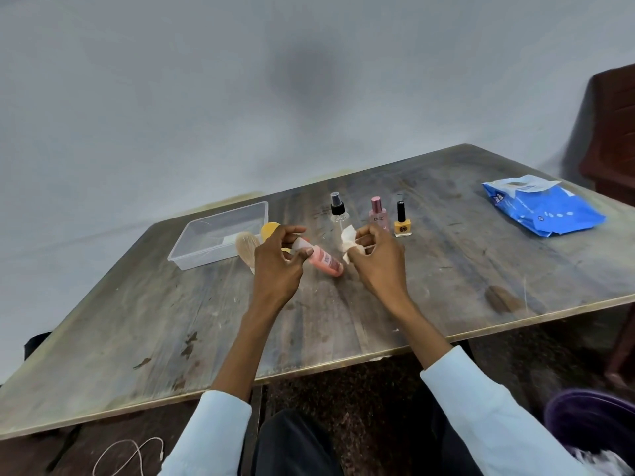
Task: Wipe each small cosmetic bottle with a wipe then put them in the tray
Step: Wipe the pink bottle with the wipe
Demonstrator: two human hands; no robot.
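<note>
Left hand (275, 266) is gripping the pink bottle (324, 262), tilted above the tabletop (378, 304). Right hand (378, 259) is pinching a white wipe (347, 240) just beside it. Clear tray (220, 235) is sitting to the left.

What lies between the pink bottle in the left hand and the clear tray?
A yellow-capped item and a pale ribbed one lie beside the tray, between it and the pink bottle held by the left hand.
</note>
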